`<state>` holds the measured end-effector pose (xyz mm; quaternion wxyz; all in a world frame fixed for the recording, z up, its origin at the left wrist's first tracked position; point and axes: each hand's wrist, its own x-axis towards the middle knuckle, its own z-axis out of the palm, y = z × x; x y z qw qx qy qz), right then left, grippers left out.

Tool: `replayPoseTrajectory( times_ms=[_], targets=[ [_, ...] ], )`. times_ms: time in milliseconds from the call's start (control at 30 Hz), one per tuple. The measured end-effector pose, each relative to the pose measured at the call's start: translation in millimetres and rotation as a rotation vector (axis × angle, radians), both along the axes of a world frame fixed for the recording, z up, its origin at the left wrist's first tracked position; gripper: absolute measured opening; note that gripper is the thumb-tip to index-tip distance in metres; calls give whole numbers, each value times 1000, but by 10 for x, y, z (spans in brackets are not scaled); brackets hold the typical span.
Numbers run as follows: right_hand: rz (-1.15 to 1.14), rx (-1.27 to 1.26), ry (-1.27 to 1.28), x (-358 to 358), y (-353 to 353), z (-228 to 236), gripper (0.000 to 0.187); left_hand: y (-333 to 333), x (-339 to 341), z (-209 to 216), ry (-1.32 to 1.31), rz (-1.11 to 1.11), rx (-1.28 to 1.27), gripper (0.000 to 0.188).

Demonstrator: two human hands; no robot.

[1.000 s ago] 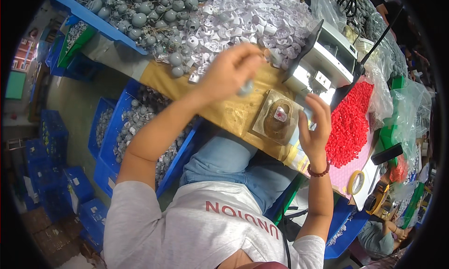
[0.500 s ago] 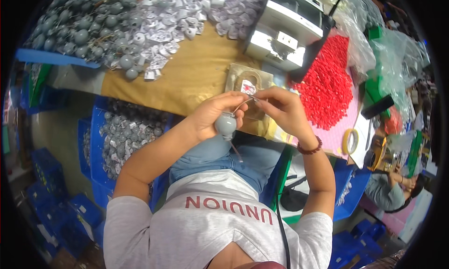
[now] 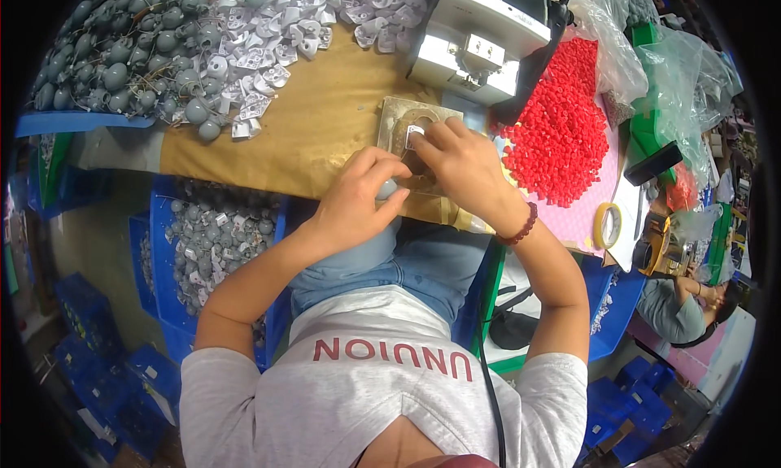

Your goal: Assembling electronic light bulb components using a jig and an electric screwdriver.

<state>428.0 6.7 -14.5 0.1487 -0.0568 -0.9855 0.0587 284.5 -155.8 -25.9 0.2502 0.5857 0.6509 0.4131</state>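
My left hand (image 3: 351,198) is closed round a grey ball-shaped part (image 3: 386,189) at the table's front edge. Only a bit of the ball shows between thumb and fingers; its cord is hidden. My right hand (image 3: 468,171) is bent over a square block with an oval recess (image 3: 390,118). A small white plastic piece (image 3: 415,137) lies in that recess, beside the right fingertips. These fingers are pinched together, and whatever is between them is hidden.
Piles of grey balls (image 3: 118,74) and white plastic parts (image 3: 260,53) cover the back left. A white machine (image 3: 484,33) stands behind the block. Red pieces (image 3: 561,134) and a tape roll (image 3: 607,226) lie right. A blue bin (image 3: 175,285) sits below; a person (image 3: 679,309) is far right.
My right hand has moved from the cord by the left hand onto the block. The left hand has turned over the grey ball, now mostly covering it. The view has shifted slightly.
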Motion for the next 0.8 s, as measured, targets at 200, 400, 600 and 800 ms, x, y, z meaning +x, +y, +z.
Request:
replayPoseTrajectory(
  times_ms=[200,400,600,800],
  targets=[
    [-4,76,-67,93,-79,-45,32,43,-90,3,287,41,30,31],
    [-62,-268,95,197,-49,-107,38,244,-3,-91,689,80,115,51],
    [-260,-659,191,599,336,121,34,242,-15,-163,704,40,101,54],
    [-141,-289,25,593,216,-175,31,297,-64,-241,722,-10,139,49]
  ],
)
